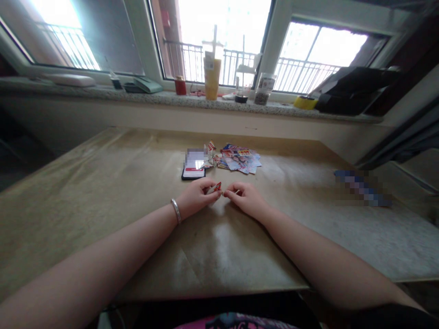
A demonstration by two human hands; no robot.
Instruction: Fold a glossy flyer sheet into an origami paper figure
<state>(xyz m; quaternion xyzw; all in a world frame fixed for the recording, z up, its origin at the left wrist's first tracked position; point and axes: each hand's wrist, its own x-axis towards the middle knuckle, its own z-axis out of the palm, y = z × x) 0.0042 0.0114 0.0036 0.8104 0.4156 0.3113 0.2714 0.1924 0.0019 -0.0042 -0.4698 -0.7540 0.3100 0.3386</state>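
Observation:
My left hand, with a silver bangle at the wrist, is closed in a pinch on a small folded piece of paper with red and white print. Close beside it, my right hand is also pinched closed, its fingertips nearly meeting the left ones. A thin pale edge shows at its fingers, too small to name. Just beyond the hands lie a phone with a lit screen, some folded paper pieces partly over its right side, and a loose pile of printed picture sheets.
Both forearms rest over a brownish table. A blurred bluish strip lies at its right side. Behind, a stone windowsill carries a tall yellow cup, a red jar, a clear container and a black box.

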